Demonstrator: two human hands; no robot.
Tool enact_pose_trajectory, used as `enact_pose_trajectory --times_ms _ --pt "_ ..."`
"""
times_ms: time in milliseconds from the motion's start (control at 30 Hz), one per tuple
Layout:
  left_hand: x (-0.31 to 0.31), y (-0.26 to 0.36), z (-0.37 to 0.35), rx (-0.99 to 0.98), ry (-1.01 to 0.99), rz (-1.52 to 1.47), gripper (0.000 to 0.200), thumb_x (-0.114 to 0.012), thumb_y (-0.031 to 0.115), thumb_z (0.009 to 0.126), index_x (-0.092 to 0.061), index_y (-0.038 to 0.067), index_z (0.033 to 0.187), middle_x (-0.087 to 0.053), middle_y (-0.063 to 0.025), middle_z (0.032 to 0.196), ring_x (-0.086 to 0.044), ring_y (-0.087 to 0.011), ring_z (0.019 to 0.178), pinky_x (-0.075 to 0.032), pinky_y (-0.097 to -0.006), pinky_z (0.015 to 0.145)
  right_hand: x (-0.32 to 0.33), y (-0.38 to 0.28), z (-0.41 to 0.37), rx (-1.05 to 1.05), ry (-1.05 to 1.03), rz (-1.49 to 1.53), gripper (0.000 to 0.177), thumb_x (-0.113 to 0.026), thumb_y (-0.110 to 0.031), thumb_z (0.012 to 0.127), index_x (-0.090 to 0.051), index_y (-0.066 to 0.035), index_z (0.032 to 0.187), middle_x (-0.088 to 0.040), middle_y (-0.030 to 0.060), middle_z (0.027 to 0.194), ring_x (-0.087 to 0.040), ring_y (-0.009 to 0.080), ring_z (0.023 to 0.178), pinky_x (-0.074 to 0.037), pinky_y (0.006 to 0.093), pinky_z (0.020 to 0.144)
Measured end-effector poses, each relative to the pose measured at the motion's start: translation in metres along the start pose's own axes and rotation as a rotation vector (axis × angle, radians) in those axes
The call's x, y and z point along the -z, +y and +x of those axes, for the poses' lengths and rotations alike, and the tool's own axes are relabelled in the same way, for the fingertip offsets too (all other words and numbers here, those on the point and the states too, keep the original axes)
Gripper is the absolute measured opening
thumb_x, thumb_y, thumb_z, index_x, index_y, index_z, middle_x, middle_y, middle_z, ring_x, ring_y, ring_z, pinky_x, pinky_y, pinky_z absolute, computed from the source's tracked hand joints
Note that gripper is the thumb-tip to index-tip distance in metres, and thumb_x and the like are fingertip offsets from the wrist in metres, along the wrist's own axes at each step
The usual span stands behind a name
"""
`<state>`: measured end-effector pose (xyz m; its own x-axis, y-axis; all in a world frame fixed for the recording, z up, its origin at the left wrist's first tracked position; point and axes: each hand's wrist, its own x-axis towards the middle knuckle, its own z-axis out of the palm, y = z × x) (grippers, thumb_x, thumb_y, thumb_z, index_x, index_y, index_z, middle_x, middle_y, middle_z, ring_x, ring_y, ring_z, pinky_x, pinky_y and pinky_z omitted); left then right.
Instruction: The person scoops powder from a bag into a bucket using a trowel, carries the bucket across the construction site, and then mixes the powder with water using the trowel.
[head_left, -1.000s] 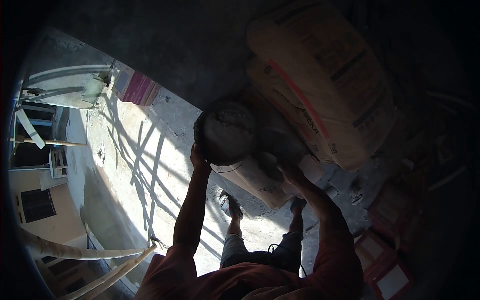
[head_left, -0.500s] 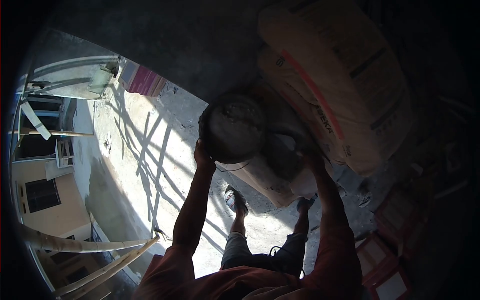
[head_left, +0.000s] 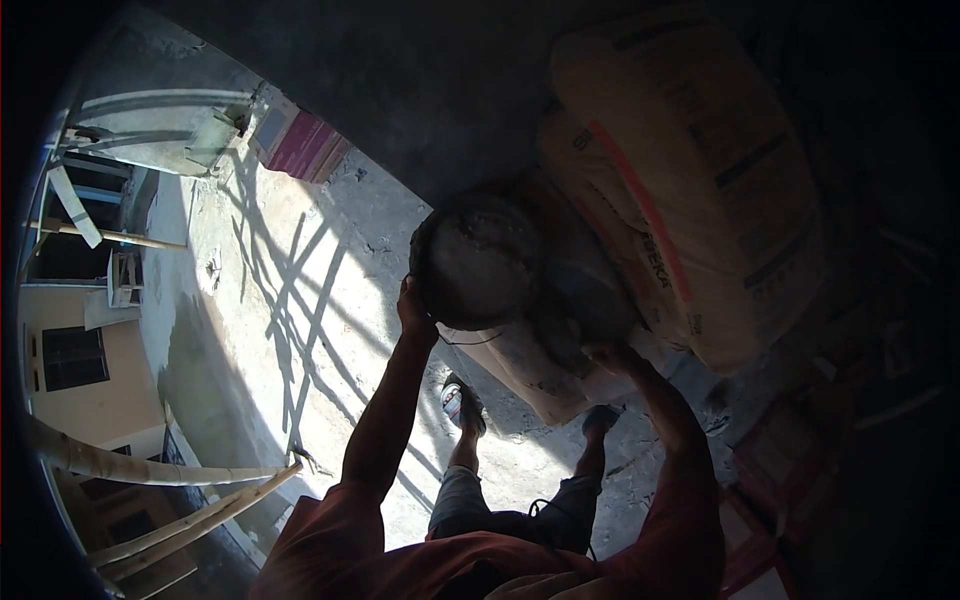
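Observation:
A dark bucket point(head_left: 478, 262) stands tilted toward me, with grey material inside and a thin wire handle hanging at its near side. My left hand point(head_left: 416, 308) is closed on the bucket's left rim. Right beside the bucket lies an opened paper sack point(head_left: 545, 385), with grey powder point(head_left: 580, 305) showing in its mouth. My right hand point(head_left: 614, 357) is at the near right part of that opening, fingers pointing left. Deep shadow hides its fingertips and whatever they may hold.
Full cement sacks point(head_left: 690, 190) are stacked behind and to the right. Red-edged boxes point(head_left: 775, 470) sit at the lower right. Bamboo poles point(head_left: 150, 475) cross the lower left. A purple carton point(head_left: 305, 147) stands by the wall, and pole shadows fall on the sunlit concrete floor point(head_left: 330, 300).
My right hand has come nearer to my body and slightly left across the opened sack. My left hand stays on the bucket's rim. The whole view has shifted a little.

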<state>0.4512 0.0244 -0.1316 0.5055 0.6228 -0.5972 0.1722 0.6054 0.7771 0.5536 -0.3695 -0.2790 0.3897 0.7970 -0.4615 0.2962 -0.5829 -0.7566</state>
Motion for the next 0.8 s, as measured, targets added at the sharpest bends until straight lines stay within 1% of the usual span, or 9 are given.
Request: enact_pose_trajectory --times_ms 67,167,233,267,333,467,533,633,800 --pt "0.000 -0.002 0.000 -0.050 0.003 -0.004 0.029 -0.041 0.033 0.090 -0.052 0.014 0.108 -0.055 -0.0051 0.099 -0.054 -0.0199 0.094 -0.049 -0.0370 0.075 -0.001 0.004 -0.009 0.057 0.013 0.058 0.028 -0.052 -0.024 0.088 -0.060 -0.012 0.112 -0.062 0.0114 0.106 -0.059 0.0231 0.100 -0.045 0.0336 0.085" --pt "0.004 -0.002 -0.002 -0.060 -0.048 0.007 0.029 -0.039 0.035 0.090 -0.051 0.014 0.108 -0.054 -0.0043 0.100 -0.054 -0.0201 0.095 -0.048 -0.0379 0.074 0.000 -0.002 -0.019 -0.080 -0.032 0.180 0.035 -0.052 -0.032 0.088 -0.059 -0.009 0.114 -0.061 0.0086 0.113 -0.057 0.0168 0.102 -0.043 0.0283 0.087" --pt "0.006 -0.002 -0.005 -0.076 -0.075 0.011 0.031 -0.039 0.036 0.090 -0.050 0.015 0.110 -0.054 -0.0040 0.102 -0.053 -0.0202 0.097 -0.048 -0.0392 0.076 0.013 -0.040 -0.042 -0.056 0.150 0.312 0.042 -0.050 -0.042 0.088 -0.061 -0.007 0.109 -0.066 0.0086 0.092 -0.062 0.0161 0.084 -0.047 0.0292 0.073" --pt "0.006 -0.001 -0.006 -0.087 -0.104 0.022 0.033 -0.038 0.037 0.091 -0.049 0.016 0.113 -0.053 -0.0037 0.104 -0.052 -0.0202 0.099 -0.047 -0.0405 0.077 0.022 -0.059 -0.052 -0.049 0.148 0.298 0.042 -0.050 -0.042 0.088 -0.061 -0.007 0.109 -0.066 0.0086 0.092 -0.062 0.0161 0.084 -0.047 0.0292 0.073" --pt "0.005 -0.001 -0.005 -0.079 -0.083 0.002 0.034 -0.037 0.038 0.091 -0.047 0.017 0.115 -0.052 -0.0035 0.106 -0.051 -0.0202 0.101 -0.045 -0.0414 0.080 0.035 -0.088 -0.068 -0.331 0.181 0.251 0.049 -0.048 -0.050 0.086 -0.063 -0.004 0.096 -0.059 0.0041 0.063 -0.058 0.0145 0.058 -0.044 0.0302 0.054" --pt "-0.003 0.007 -0.012 -0.016 -0.043 0.006 0.036 -0.036 0.039 0.092 -0.045 0.019 0.122 -0.050 -0.0032 0.111 -0.048 -0.0197 0.105 -0.041 -0.0426 0.084 0.038 -0.086 -0.098 -0.399 0.288 0.158 0.052 -0.049 -0.052 0.084 -0.063 -0.004 0.100 -0.062 0.0111 0.071 -0.060 0.0195 0.065 -0.046 0.0333 0.061" --pt "-0.004 0.006 -0.010 -0.009 -0.013 -0.004 0.036 -0.035 0.037 0.093 -0.045 0.017 0.122 -0.051 -0.0039 0.111 -0.048 -0.0197 0.104 -0.041 -0.0414 0.084 0.054 -0.114 -0.114 -0.495 0.332 0.325 0.052 -0.050 -0.052 0.084 -0.062 -0.002 0.089 -0.052 0.0053 0.057 -0.051 0.0151 0.046 -0.039 0.0318 0.047" --pt "0.001 -0.008 0.005 -0.048 0.006 -0.007 0.037 -0.034 0.033 0.093 -0.046 0.012 0.121 -0.052 -0.0057 0.110 -0.050 -0.0197 0.100 -0.042 -0.0386 0.083 0.085 -0.182 -0.128 -0.445 0.418 0.377 0.040 -0.054 -0.045 0.085 -0.061 -0.005 0.087 -0.044 -0.0021 0.050 -0.040 0.0065 0.039 -0.032 0.0252 0.037" --pt "-0.001 -0.011 0.006 -0.099 0.013 -0.032 0.038 -0.032 0.028 0.094 -0.046 0.004 0.121 -0.054 -0.0088 0.108 -0.052 -0.0201 0.099 -0.042 -0.0336 0.086 0.117 -0.263 -0.101 -0.312 0.401 0.325 0.036 -0.053 -0.038 0.087 -0.059 -0.004 0.097 -0.047 -0.0011 0.056 -0.042 0.0068 0.040 -0.034 0.0245 0.038"
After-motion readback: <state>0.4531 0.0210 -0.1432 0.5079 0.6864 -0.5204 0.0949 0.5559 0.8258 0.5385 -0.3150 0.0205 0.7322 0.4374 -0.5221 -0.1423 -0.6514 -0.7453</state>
